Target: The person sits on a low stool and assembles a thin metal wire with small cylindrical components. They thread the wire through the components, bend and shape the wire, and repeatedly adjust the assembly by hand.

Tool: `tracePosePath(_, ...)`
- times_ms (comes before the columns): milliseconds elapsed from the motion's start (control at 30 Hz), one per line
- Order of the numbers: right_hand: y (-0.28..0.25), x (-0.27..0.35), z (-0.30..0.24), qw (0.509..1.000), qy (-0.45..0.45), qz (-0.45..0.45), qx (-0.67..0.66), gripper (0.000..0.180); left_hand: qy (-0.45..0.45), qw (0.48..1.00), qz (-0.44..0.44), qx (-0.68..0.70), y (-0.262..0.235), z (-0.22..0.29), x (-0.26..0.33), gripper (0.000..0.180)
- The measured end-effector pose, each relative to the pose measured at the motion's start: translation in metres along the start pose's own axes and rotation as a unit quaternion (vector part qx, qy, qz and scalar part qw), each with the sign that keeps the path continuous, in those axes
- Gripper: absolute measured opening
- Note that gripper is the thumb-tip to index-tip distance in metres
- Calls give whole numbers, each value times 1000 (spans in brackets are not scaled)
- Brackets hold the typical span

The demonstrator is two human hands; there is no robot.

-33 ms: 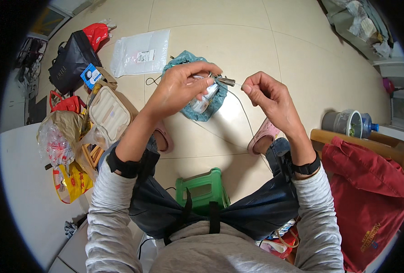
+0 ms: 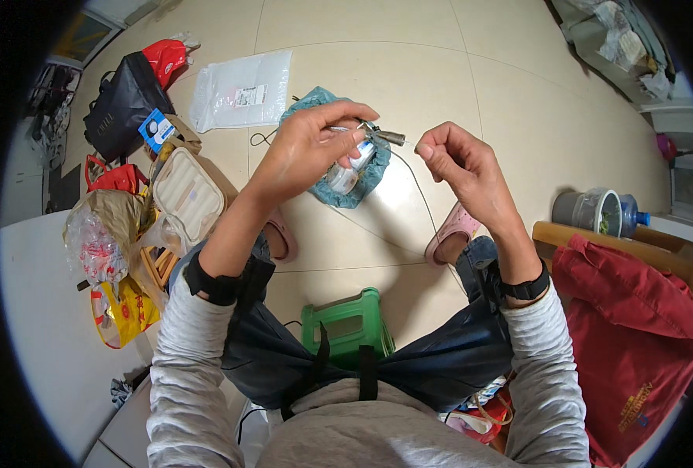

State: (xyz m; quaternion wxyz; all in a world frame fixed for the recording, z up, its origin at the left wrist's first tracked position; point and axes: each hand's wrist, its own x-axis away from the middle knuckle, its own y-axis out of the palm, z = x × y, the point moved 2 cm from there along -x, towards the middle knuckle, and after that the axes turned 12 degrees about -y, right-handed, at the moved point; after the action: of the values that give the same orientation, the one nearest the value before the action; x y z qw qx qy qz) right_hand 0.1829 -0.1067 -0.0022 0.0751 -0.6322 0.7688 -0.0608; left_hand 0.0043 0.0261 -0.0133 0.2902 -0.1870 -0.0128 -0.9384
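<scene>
My left hand point(image 2: 315, 140) grips a short dark metal cylinder point(image 2: 389, 137) between thumb and fingers; its far end points right. To its right, my right hand point(image 2: 459, 160) has thumb and forefinger pinched on a thin pale strand point(image 2: 410, 143) at the cylinder's tip, very faint here. Beneath the left hand sits a teal plastic bag point(image 2: 371, 183) on the floor, its mouth spread open. A clear container with a white and blue label point(image 2: 345, 178) lies in it, partly covered by my fingers. A thin dark cable point(image 2: 420, 191) curves across the floor beside the bag.
A green plastic stool point(image 2: 373, 312) stands between my legs. Flat white packaging point(image 2: 245, 93) lies behind the bag. To the left are a black bag point(image 2: 128, 97), a beige lidded case point(image 2: 188, 191) and several plastic bags. A red cloth point(image 2: 635, 343) hangs over wooden furniture point(image 2: 611, 243) at right.
The metal cylinder has tilted and shifted slightly to the right in my left hand. The strand between it and my right fingertips shows less clearly. Both arms stay nearly where they were.
</scene>
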Motion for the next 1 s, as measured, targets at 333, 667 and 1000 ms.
tracePosePath(333,-2,-1,-2,982,94,19,-163,19,42,996,35,74,-2,-1,0,24)
tracePosePath(667,11,5,-18,973,86,5,-212,18,-19,982,-88,164,8,7,6,24)
tracePosePath(1000,12,10,-57,960,53,-63,-268,16,-49,920,-199,335,13,6,11,22)
